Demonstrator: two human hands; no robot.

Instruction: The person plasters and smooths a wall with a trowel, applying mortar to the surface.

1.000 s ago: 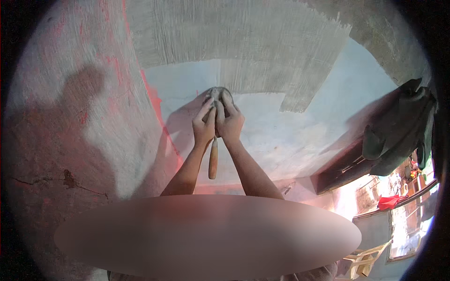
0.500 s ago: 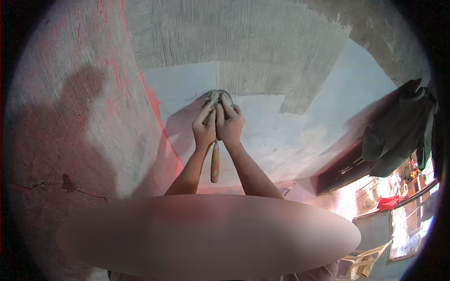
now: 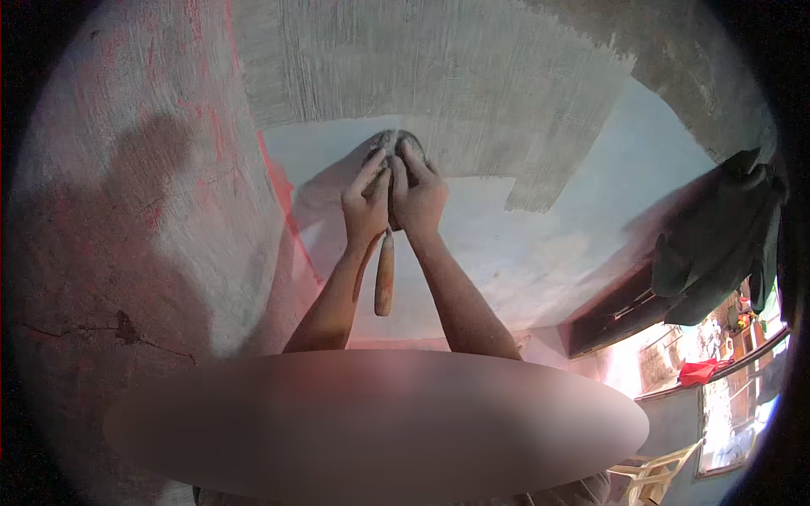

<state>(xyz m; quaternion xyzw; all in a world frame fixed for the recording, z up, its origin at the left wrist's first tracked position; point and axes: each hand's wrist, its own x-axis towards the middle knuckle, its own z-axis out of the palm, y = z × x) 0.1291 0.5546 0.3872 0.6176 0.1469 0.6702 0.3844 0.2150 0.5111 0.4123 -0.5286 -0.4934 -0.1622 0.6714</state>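
Note:
Both hands are raised in front of the wall, gripping a trowel (image 3: 385, 282) whose wooden handle hangs down between my wrists. My left hand (image 3: 366, 207) is closed on the left side of its dark, rounded head, and my right hand (image 3: 420, 201) on the right side. Wet-looking grey paste (image 3: 390, 143) lies at the top of the head, under my fingertips. My fingers hide much of the head, and I cannot tell whether it touches the wall. Behind it the wall (image 3: 498, 244) is pale blue, with a brushed grey coat (image 3: 439, 76) above.
A rough grey and pink wall (image 3: 228, 194) meets the blue one at the left, bearing my shadow. Dark cloth (image 3: 717, 240) hangs at the right beside a dark wooden frame (image 3: 612, 316). Lower right are a red cloth-like thing (image 3: 702, 371) and a cream plastic chair (image 3: 658, 472).
Both hands and the trowel have moved slightly up, toward the lower edge of the grey coat. The grip looks the same.

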